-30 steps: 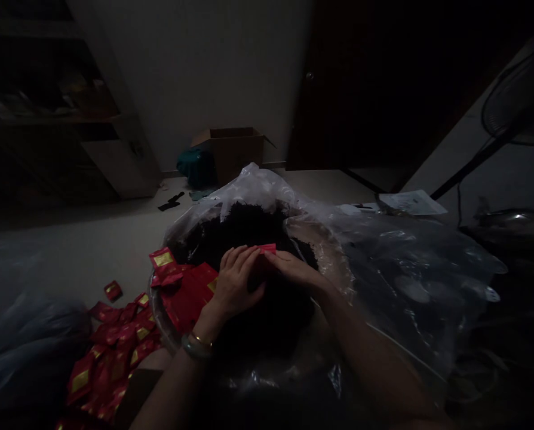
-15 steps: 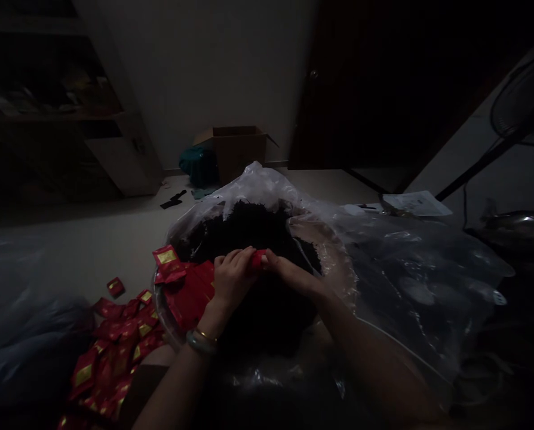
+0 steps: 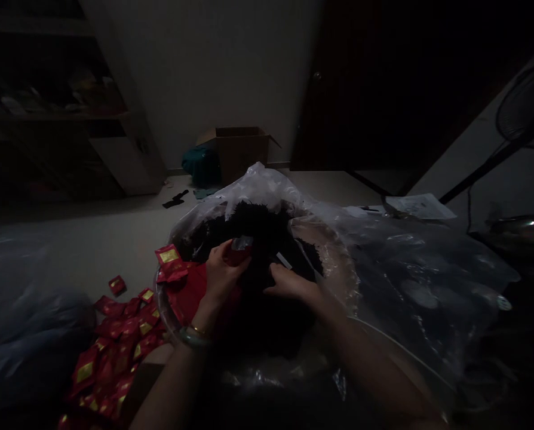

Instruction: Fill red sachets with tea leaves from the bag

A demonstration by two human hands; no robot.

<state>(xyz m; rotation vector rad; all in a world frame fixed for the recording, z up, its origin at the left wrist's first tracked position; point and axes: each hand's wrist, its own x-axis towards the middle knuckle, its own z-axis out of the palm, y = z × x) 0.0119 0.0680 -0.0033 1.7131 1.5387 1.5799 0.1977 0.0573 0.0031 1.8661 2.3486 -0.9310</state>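
My left hand (image 3: 222,269) is closed round a small red packet (image 3: 236,255), whose open mouth shows a pale, silvery inside. To its right, my right hand (image 3: 289,282) is low over a heap of dark, shredded leaves (image 3: 253,218), its fingers curled together; whatever they may hold is lost in the dark. Just above those fingers shows a short pale strip (image 3: 284,260) that I cannot identify. The leaves lie in a round container lined with clear plastic (image 3: 260,182). Flat red packets (image 3: 184,298) rest under my left wrist, and a filled red packet (image 3: 169,260) sits at the container's left rim.
Several red and gold packets (image 3: 119,340) are piled at the lower left. Behind stand an open cardboard box (image 3: 242,152) and a teal bag (image 3: 200,166). Plastic sheeting (image 3: 410,269) spreads to the right, near a fan (image 3: 524,107). Shelves (image 3: 65,113) stand at the left.
My hands have moved apart. The red packet has stayed in my left hand and its mouth now shows open. My right hand has let go of it and dropped towards the leaves.
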